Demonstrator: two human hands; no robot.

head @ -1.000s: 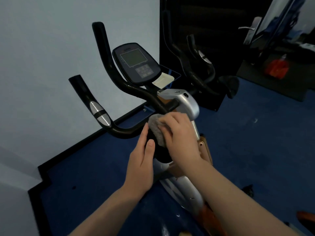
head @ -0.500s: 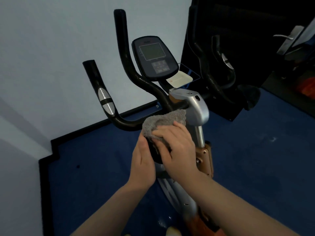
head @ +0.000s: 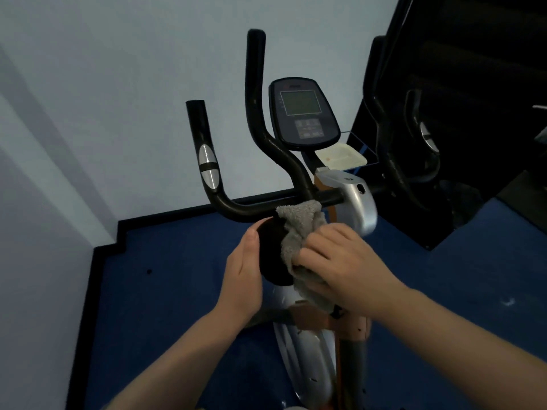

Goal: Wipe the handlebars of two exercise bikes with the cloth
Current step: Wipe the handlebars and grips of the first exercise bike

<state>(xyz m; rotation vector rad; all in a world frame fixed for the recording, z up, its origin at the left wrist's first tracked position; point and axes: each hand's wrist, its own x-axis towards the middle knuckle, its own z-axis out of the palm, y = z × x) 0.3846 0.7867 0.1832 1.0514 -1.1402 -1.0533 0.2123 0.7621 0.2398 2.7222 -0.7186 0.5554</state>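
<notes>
Right hand (head: pixel 343 261) bunching the grey cloth (head: pixel 296 232) against the black knob (head: pixel 273 255) below the handlebar (head: pixel 236 207) — fingers curled into the fabric. Left hand (head: pixel 242 276) flat against the knob's left side, fingers straight. Console (head: pixel 302 113) upright behind — blue floor (head: pixel 177 291) beneath.

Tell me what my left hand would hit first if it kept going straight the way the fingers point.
Probably the black handlebar just beyond the left hand fingertips; depth is unclear, so it might slip under.
</notes>
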